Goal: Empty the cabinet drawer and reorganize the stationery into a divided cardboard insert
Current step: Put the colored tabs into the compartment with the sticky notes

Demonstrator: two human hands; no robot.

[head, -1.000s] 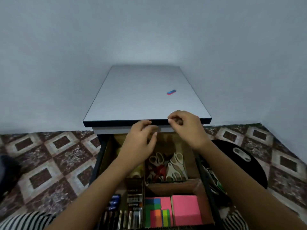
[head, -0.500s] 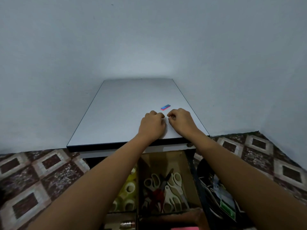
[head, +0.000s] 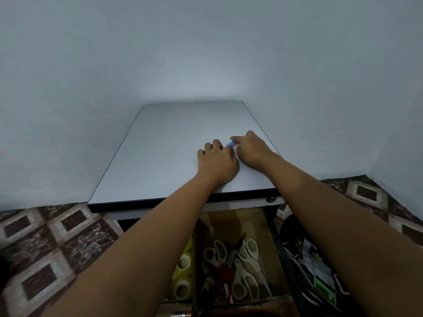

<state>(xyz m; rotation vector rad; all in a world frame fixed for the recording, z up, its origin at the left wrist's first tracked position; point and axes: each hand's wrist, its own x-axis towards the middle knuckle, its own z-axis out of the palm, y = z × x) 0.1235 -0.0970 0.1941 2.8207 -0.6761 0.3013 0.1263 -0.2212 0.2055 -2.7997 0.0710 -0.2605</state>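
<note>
Eraser (head: 231,144): small, blue and red, lying on cabinet top (head: 164,156), right of its middle | Right hand (head: 253,152): forefinger and thumb pinch the eraser | Left hand (head: 217,164): resting on cabinet top just beside eraser, fingers curled under, hold cannot be told | Drawer (head: 275,227): open below cabinet top's front edge, cardboard insert (head: 231,219) holding scissors (head: 243,266) and tape rolls (head: 183,264).

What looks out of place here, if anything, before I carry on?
One small blue-and-red piece lies alone on the cabinet top, outside the cardboard insert below. The right hand has its fingers on it; the left hand rests beside. The scissors lie heaped, overlapping, in one compartment.
</note>
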